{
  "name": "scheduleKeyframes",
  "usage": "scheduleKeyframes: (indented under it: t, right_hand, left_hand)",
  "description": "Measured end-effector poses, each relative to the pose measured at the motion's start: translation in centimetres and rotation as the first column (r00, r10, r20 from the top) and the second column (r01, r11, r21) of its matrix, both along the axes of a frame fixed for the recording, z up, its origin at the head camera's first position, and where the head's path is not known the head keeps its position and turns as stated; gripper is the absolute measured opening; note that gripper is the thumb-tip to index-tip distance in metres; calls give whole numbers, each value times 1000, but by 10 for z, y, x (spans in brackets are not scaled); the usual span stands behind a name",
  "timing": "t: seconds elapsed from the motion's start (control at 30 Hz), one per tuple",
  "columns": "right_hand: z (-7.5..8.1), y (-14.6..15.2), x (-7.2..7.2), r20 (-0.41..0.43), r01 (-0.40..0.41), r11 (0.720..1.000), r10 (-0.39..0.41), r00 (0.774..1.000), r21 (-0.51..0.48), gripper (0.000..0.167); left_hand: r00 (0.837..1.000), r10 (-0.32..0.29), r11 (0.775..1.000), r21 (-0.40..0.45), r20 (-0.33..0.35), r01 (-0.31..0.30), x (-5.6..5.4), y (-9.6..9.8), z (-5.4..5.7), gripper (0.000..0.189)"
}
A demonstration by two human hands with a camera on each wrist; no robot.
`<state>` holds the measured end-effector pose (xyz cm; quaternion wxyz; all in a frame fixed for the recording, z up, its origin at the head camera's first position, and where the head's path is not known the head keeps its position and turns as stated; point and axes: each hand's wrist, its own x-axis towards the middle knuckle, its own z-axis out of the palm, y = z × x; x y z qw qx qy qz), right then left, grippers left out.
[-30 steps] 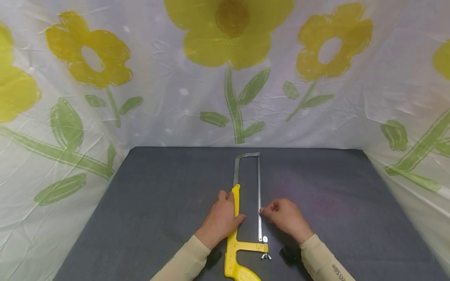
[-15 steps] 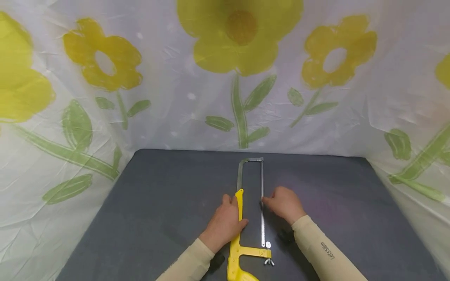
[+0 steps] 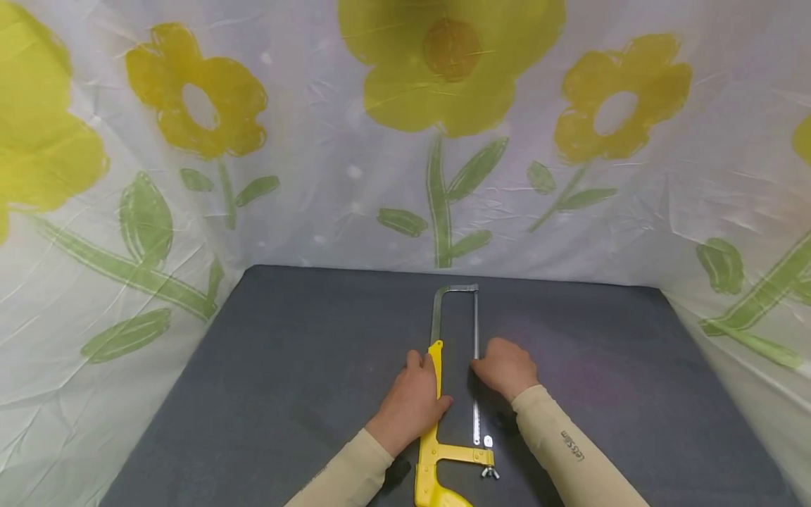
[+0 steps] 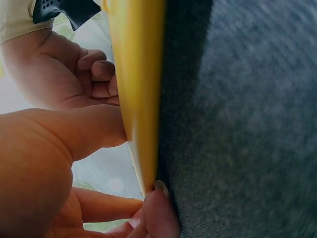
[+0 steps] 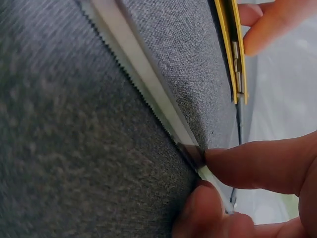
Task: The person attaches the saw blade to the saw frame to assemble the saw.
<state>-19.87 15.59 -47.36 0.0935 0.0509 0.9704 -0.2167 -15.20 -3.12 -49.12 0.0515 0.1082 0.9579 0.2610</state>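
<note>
A hacksaw with a yellow frame lies on the dark cloth, its handle toward me and its silver bow at the far end. My left hand grips the frame's long spine, thumb on one side and fingers on the other; the left wrist view shows the yellow spine close up. With thumb and fingertip my right hand pinches the thin toothed blade about halfway along. The blade's near end sits beside a silver tab on the yellow crosspiece, apart from it. Below that tab is a wing nut.
Dark grey cloth covers the table. Behind it and along both sides hangs a white curtain printed with yellow flowers. Beige sleeves cover both forearms.
My right hand has slid along the blade toward its far end and now pinches it near the middle. My left hand keeps its grip on the frame. The head view has shifted slightly.
</note>
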Motion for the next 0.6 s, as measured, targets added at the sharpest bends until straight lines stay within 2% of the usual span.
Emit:
scheduleKeyframes:
  t: [0.03, 0.37, 0.6]
  right_hand:
    - [-4, 1, -1, -11, -1, 1000, 1, 1000, 5, 33]
    - [-2, -2, 2, 30, 42, 999, -41, 999, -30, 39]
    - [-2, 2, 0, 47, 56, 994, -51, 998, -99, 44]
  left_hand:
    - [1000, 0, 1000, 1, -2, 0, 0, 0, 0, 84]
    - [1000, -4, 1000, 13, 3, 4, 1, -1, -1, 84]
    - [1000, 7, 1000, 1, 28, -7, 0, 1, 0, 85]
